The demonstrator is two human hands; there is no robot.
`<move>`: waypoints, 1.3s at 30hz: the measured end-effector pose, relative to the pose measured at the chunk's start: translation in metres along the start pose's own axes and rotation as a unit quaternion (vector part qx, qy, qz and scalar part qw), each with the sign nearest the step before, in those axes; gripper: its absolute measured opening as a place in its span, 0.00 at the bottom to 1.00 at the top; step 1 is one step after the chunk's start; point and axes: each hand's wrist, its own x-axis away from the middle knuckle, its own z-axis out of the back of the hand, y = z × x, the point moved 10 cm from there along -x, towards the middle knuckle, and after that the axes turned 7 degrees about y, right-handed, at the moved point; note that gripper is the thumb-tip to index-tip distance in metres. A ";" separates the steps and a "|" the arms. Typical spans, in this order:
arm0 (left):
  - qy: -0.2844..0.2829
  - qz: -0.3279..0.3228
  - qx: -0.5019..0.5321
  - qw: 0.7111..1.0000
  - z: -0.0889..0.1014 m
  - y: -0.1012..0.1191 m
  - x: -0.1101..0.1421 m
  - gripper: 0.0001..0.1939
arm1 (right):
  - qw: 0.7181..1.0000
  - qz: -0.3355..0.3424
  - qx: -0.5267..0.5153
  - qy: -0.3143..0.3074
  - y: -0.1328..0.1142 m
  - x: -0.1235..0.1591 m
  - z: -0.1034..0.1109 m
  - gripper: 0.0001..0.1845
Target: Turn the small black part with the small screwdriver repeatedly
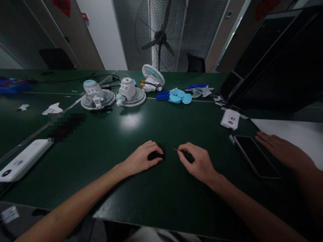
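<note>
My left hand (145, 156) rests on the dark green table with its fingers curled and thumb drawn in. Between the fingertips and thumb is a small black piece (159, 156), too dark to make out its kind. Just to the right, my right hand (198, 159) is closed around a small screwdriver (174, 149). Its thin metal shaft points left towards my left hand, apart from the black piece. The dark handle is partly hidden in my palm.
White fan heads (131, 95), light-blue fan blades (180, 96) and blue gloves (163, 95) lie farther back. A phone (256, 156) and a white power bank (230, 119) are at right, beside another person's hand (285, 148). Another white power bank (26, 158) lies at left.
</note>
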 end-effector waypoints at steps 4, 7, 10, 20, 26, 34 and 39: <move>0.024 -0.012 -0.059 0.998 0.004 0.004 0.002 0.11 | 0.999 -0.027 -0.021 0.042 0.005 -0.005 0.007 0.06; 0.037 -0.078 -0.128 0.988 -0.012 0.038 0.006 0.16 | 0.992 -0.062 -0.051 0.094 0.015 -0.007 0.016 0.06; -0.065 -0.272 -0.123 0.952 -0.073 0.112 0.020 0.18 | 0.979 -0.116 -0.091 0.138 0.032 -0.005 0.024 0.08; -0.138 -0.399 -0.178 0.889 -0.145 0.157 0.006 0.30 | 0.952 -0.194 -0.173 0.159 0.070 -0.001 0.026 0.13; -0.140 -0.289 -0.200 0.926 -0.092 0.099 0.007 0.29 | 0.945 -0.218 -0.186 0.156 0.089 0.001 0.024 0.15; -0.097 -0.050 -0.276 0.955 0.042 -0.062 0.024 0.30 | 0.948 -0.234 -0.192 0.094 0.080 0.001 0.020 0.12; 0.028 0.100 -0.309 0.945 0.152 -0.176 0.061 0.34 | 0.946 -0.242 -0.200 0.083 0.081 0.002 0.017 0.13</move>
